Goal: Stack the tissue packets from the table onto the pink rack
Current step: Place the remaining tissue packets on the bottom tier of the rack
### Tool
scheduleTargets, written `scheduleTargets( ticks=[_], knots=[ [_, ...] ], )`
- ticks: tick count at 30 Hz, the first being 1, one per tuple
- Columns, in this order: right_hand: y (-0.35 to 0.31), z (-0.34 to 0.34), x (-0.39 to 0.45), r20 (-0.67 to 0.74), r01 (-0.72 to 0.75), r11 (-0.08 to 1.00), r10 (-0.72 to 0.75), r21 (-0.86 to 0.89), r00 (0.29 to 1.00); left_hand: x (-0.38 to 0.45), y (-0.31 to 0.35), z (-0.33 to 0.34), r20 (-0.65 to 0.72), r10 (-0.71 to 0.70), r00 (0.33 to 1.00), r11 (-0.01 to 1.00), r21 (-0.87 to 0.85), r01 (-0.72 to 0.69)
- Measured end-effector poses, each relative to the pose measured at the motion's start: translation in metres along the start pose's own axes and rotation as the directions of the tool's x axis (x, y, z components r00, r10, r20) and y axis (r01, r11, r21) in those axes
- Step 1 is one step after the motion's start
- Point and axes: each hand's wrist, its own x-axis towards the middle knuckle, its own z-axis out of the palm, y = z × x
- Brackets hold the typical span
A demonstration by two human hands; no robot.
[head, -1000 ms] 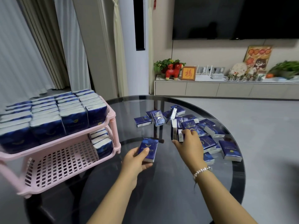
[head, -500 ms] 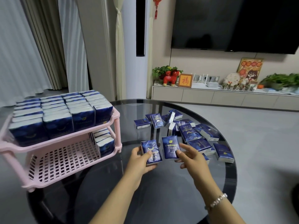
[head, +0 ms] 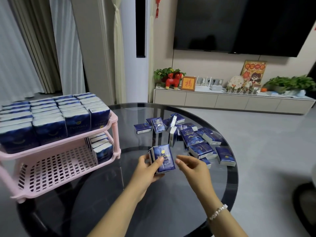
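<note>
— What's the left hand [head: 147,170] got?
— Its thumb and fingers grip two blue tissue packets [head: 163,158], stacked face to face above the glass table [head: 171,211].
— And the right hand [head: 193,166]?
— Just beside the packets, fingers loosely spread, holding nothing.
— The rest?
— Loose packets [head: 191,135] lie beyond the right hand; the pink rack [head: 56,168] stands left of the left hand.

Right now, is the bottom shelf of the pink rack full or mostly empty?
Mostly empty. The bottom shelf shows bare pink grid, with only a short row of tissue packets standing at its far right end.
</note>
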Motion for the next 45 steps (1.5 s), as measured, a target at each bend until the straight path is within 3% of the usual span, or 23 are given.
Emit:
scheduleTargets(
  ticks=[4, 7, 10, 16, 23, 29, 34, 36, 41, 45],
  knots=[
    [0.019, -0.024, 0.030, -0.227, 0.014, 0.924, -0.109, -0.382, 0.968, 0.003, 0.001, -0.002, -0.045, -0.006, 0.999, 0.999, -0.034, 0.004],
    [0.028, -0.039, 0.055, -0.238, -0.079, 0.769, -0.097, -0.635, 0.966, 0.005, 0.001, -0.003, -0.065, -0.002, 0.998, 0.999, -0.044, -0.001],
    [0.037, -0.047, 0.075, -0.182, -0.102, 0.740, -0.028, -0.665, 0.983, 0.006, 0.000, -0.004, -0.070, -0.005, 0.998, 0.999, -0.043, 0.002],
    [0.036, -0.042, 0.065, -0.121, -0.061, 0.868, 0.001, -0.494, 0.993, 0.007, 0.001, -0.004, -0.072, -0.003, 0.997, 0.999, -0.044, 0.000],
    [0.027, -0.028, 0.041, -0.047, -0.026, 0.905, 0.007, -0.424, 0.999, 0.005, 0.001, -0.005, -0.077, -0.002, 0.997, 0.999, -0.038, 0.000],
    [0.018, -0.013, 0.028, 0.192, -0.011, 0.925, 0.090, -0.379, 0.977, 0.005, 0.011, -0.011, -0.149, 0.013, 0.989, 0.994, -0.106, -0.030],
    [0.012, 0.001, 0.018, 0.412, -0.040, 0.975, 0.129, -0.217, 0.902, 0.008, 0.018, -0.024, -0.189, 0.025, 0.982, 0.984, -0.169, -0.058],
    [0.013, 0.007, 0.016, 0.386, -0.074, 0.990, 0.115, -0.118, 0.915, 0.010, 0.018, -0.028, -0.192, 0.024, 0.981, 0.984, -0.171, -0.058],
    [0.013, 0.011, 0.014, 0.110, -0.151, 0.978, 0.136, 0.146, 0.985, 0.008, 0.017, -0.027, -0.188, 0.008, 0.982, 0.985, -0.169, -0.041],
    [0.003, 0.016, 0.009, 0.133, -0.198, 0.880, 0.155, 0.432, 0.979, 0.005, 0.015, -0.024, -0.142, 0.037, 0.989, 0.993, -0.105, -0.052]
  ],
)
